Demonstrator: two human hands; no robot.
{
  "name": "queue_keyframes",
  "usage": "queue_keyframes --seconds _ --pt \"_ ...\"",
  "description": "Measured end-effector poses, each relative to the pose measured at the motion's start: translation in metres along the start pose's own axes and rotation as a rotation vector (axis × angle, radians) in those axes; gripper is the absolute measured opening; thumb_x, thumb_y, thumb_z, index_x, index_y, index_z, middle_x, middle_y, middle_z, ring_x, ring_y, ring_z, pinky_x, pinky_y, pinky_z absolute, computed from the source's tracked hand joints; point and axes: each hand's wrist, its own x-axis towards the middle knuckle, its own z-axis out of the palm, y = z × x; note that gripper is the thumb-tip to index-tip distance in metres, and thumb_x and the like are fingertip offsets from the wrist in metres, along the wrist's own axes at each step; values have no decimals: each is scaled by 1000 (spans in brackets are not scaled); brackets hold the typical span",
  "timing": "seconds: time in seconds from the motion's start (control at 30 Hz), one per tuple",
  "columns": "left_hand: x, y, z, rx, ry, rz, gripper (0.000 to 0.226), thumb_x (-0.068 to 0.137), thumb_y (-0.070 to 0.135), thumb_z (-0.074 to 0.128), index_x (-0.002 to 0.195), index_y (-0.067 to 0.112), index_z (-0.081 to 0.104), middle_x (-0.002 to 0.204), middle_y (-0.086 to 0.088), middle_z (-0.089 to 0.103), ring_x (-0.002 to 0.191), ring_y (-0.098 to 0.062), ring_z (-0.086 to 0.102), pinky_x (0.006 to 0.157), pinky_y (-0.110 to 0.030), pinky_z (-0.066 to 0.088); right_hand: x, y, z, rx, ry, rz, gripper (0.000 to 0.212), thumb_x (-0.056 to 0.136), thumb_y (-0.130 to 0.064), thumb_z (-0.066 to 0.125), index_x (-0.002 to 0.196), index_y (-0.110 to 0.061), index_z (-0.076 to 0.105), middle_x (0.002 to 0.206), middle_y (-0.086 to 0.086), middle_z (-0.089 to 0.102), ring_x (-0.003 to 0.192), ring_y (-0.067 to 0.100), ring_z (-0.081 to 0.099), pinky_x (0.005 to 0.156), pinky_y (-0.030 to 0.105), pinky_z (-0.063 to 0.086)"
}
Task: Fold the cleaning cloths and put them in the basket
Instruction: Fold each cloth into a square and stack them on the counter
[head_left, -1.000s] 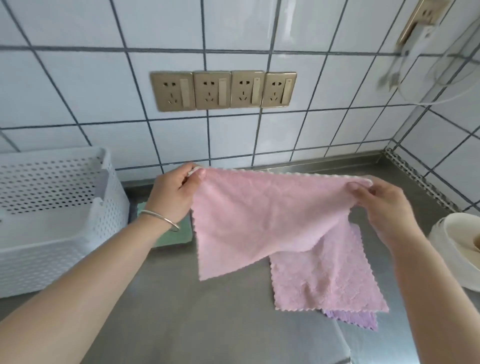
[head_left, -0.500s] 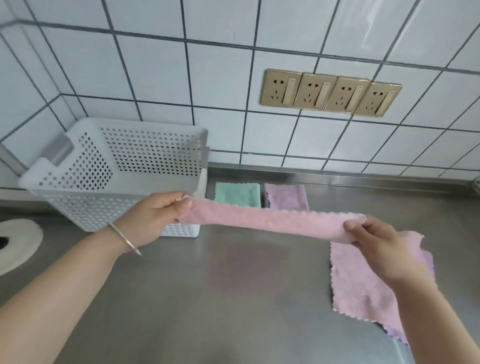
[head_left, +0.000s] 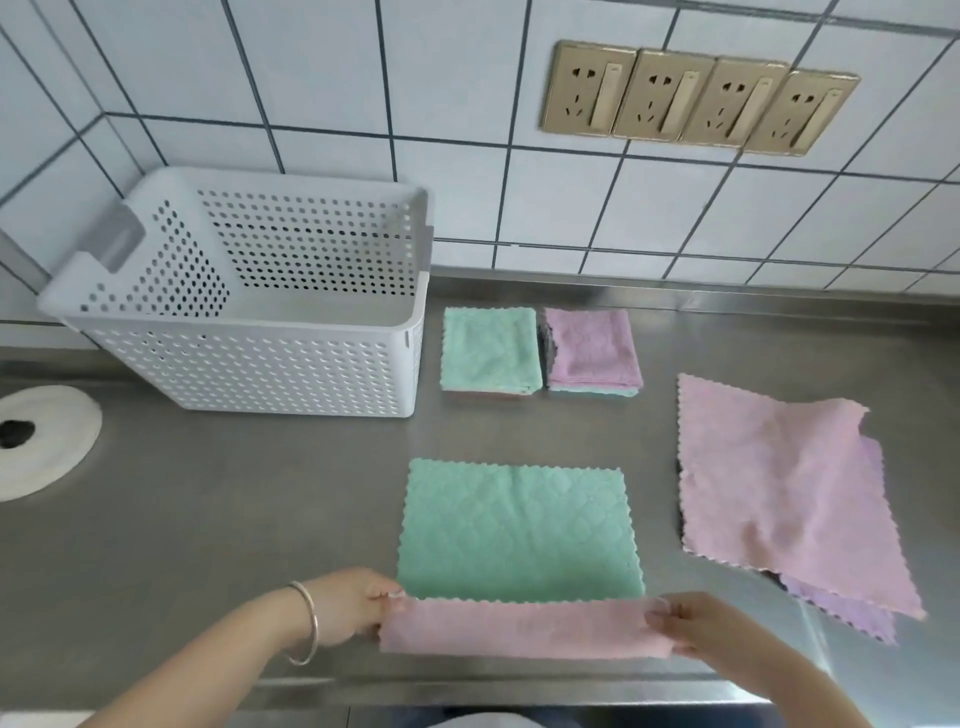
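Note:
A two-sided cloth (head_left: 519, 535), green face up, lies flat on the steel counter (head_left: 234, 493). Its near edge is turned up and shows pink. My left hand (head_left: 353, 605) pinches that edge's left corner and my right hand (head_left: 696, 626) pinches its right corner. Behind it sit two folded stacks, one with green on top (head_left: 488, 349) and one with pink on top (head_left: 592, 347). The white perforated basket (head_left: 249, 364) stands at the back left with nothing visible inside. Unfolded pink and purple cloths (head_left: 784, 493) lie piled at the right.
A white round object (head_left: 41, 441) with a dark hole sits at the far left of the counter. A row of gold wall sockets (head_left: 698, 98) is set in the white tiled wall. The counter's front edge runs just below my hands.
The cloth I held stretched in the air now lies flat on the counter, green side up. Both hands came down and toward me, still pinching its near corners.

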Motion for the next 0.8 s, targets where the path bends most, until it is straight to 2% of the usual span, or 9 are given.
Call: queue_keyframes --seconds 0.1,0.23,0.3,0.37,0.47,0.53,0.63,0.7,0.8 --pt "3 9 -2 -28 29 -2 41 96 26 46 55 24 39 39 17 45 42 4 37 49 -12 29 3 -1 -2 -78 12 15 18 93 -16 53 80 -16 66 66 -10 62 66 5 57 69 14 47" --pt "17 13 -20 -201 224 -54 35 94 20 48 58 21 48 51 10 47 52 -9 39 54 -23 32 22 -15 -9 -116 118 3 16 95 -11 49 96 -8 65 90 4 68 79 11 62 60 13 50" --pt "30 16 -30 -116 317 -41 35 94 21 47 59 20 45 55 6 47 55 -12 40 56 -26 30 36 -25 -14 -168 216 -32 18 94 -11 50 90 -2 65 83 10 65 72 16 58 62 24 53" --pt "40 25 -36 -40 414 -43 34 95 21 44 61 21 45 62 2 52 61 -15 47 58 -27 36 50 -33 -17 -260 314 -63 24 93 -16 51 74 -3 60 69 9 59 67 19 51 64 36 47" --pt "56 32 -40 -24 513 -73 22 95 19 43 79 14 57 86 -15 65 81 -29 62 74 -33 48 67 -41 -19 -310 420 -78 36 94 -20 49 59 -17 41 57 -1 47 59 17 43 54 30 29" --pt "66 33 -43 67 566 -112 25 96 20 41 99 7 62 102 -20 66 94 -34 61 81 -35 46 74 -45 -19 -326 459 -85 35 95 -22 47 60 -19 40 58 -1 47 59 16 44 52 28 28" --pt "80 34 -48 209 592 -160 31 96 22 39 117 9 58 116 -17 64 106 -33 58 88 -34 44 87 -47 -21 -341 463 -66 27 95 -25 47 69 -16 46 65 1 53 69 23 49 57 30 32" --pt "88 36 -53 279 579 -191 32 97 22 37 119 9 56 120 -17 62 110 -33 56 89 -34 42 92 -47 -22 -329 472 -52 27 94 -27 47 70 -16 47 68 3 54 72 24 51 58 30 32" --pt "96 37 -56 285 573 -237 31 97 22 37 111 4 58 117 -19 62 108 -33 56 85 -33 42 100 -47 -23 -334 479 -31 26 93 -30 49 74 -13 54 72 6 57 76 27 54 60 30 33"
